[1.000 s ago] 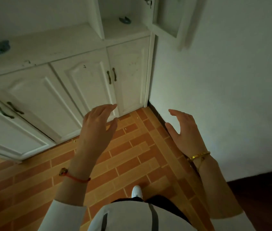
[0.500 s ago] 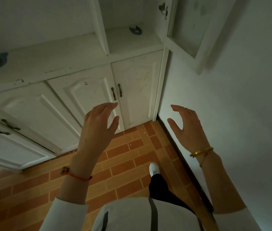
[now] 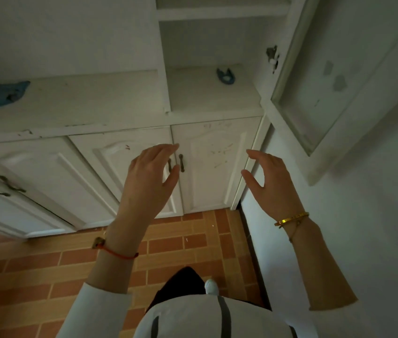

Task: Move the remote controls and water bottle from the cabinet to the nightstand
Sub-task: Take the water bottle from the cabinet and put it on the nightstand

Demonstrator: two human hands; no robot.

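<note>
A white cabinet (image 3: 120,103) fills the upper left of the view, with an open shelf compartment (image 3: 207,93) above two shut lower doors. My left hand (image 3: 148,181) is raised in front of the lower door handles, fingers apart and empty. My right hand (image 3: 269,184), with a gold bangle at the wrist, is raised beside it near the cabinet's right edge, also open and empty. No remote control or water bottle is in view. A small blue ring-shaped thing (image 3: 226,75) lies on the open shelf.
An upper cabinet door with a glass panel (image 3: 327,76) stands swung open to the right. A blue thing (image 3: 0,95) lies on the cabinet top at far left. White wall (image 3: 351,228) runs along the right. Orange tiled floor (image 3: 46,264) lies below.
The view has tilted up and come closer to the cabinet, so more of the open shelf and glass door shows. Both hands have risen in front of the lower doors, still empty.
</note>
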